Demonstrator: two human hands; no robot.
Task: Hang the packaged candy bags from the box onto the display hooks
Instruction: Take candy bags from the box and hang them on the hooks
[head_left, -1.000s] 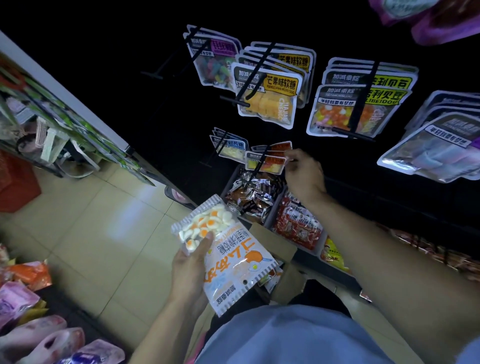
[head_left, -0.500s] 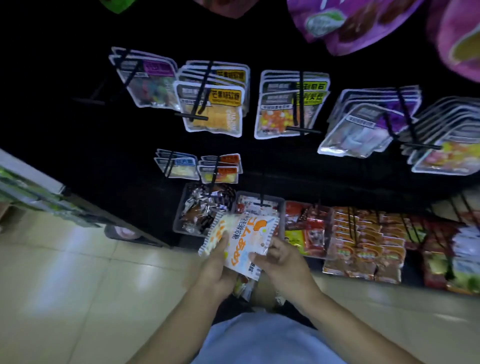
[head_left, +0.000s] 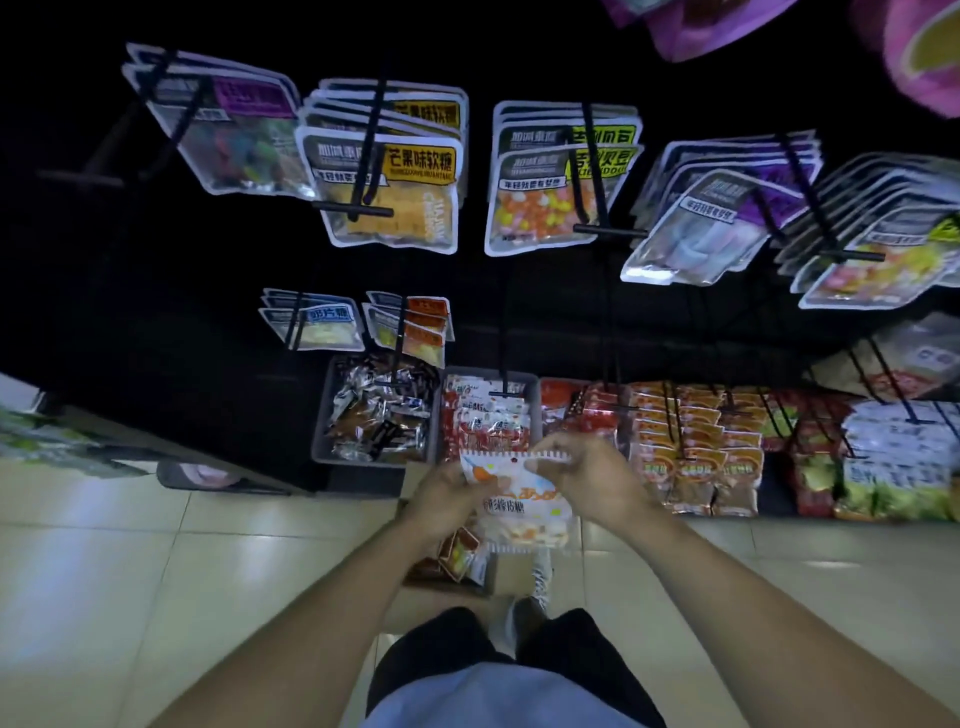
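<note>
Since 0.5 s ago the candy bag (head_left: 522, 501) has been turned upright and is pinched at its top corners by the left hand (head_left: 447, 496) and right hand (head_left: 589, 480) (serrated edge at 12 o'clock), held above the box (head_left: 457, 569), with display hooks (head_left: 503, 358) at 12 o'clock.

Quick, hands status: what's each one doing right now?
Left hand: grips the white candy bag at its left edge.
Right hand: pinches the same bag's top edge.
</note>
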